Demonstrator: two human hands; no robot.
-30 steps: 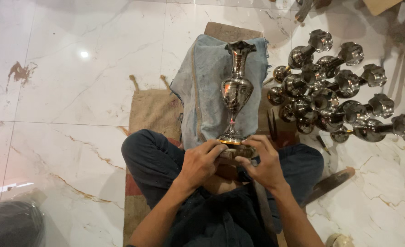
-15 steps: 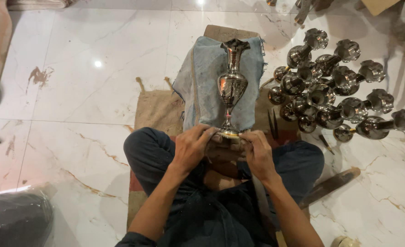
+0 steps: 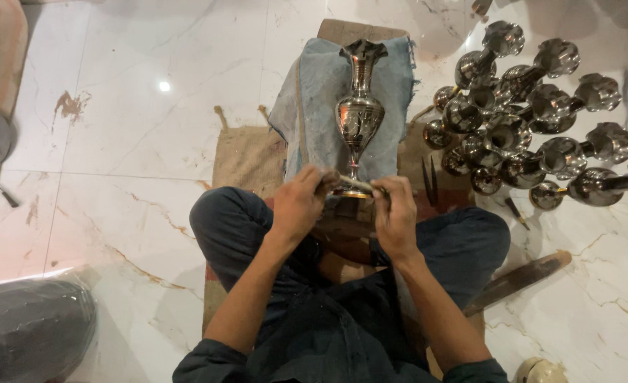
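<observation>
- My legs, in dark trousers [image 3: 463,248], are crossed under me on a strip of burlap matting [image 3: 247,159] on the white marble floor [image 3: 130,106]; both forearms run forward from my lap toward 12 o'clock.
- My left hand [image 3: 300,202] is curled closed, fingers wrapped round one end of a thin, pale rod-like tool [image 3: 360,186]; thumb and knuckles sit just at 9 o'clock of the vase's foot.
- My right hand [image 3: 397,213] is also closed, pinching the other end of that tool from 3 o'clock, so the tool bridges the two hands, lying across the foot of the vase.
- Whether the tool's tip bites the metal I cannot tell; my fingers hide the contact.
- The silver metal vase [image 3: 359,117] lies straight ahead, its base near my hands and its flared mouth pointing away to 12 o'clock. Its round belly shows darker engraved patterning, and the brass-coloured foot rim is just between my hands.
- Under the vase lies a folded blue-grey cloth [image 3: 314,106], draped over a burlap-covered block [image 3: 360,30] whose top edge shows at 12 o'clock.
- Just at 3 o'clock of my right hand, a small dark two-pronged tool [image 3: 429,181] rests on the matting.
- At 4 o'clock, by my right knee, a long flat wooden piece [image 3: 519,278] lies on the floor.
- At 2 o'clock, well apart from my hands, a cluster of matching shiny vases [image 3: 526,120] lies heaped together on the marble.
- At 8 o'clock, a dark, plastic-wrapped bundle [image 3: 27,326] sits at the edge of view.
</observation>
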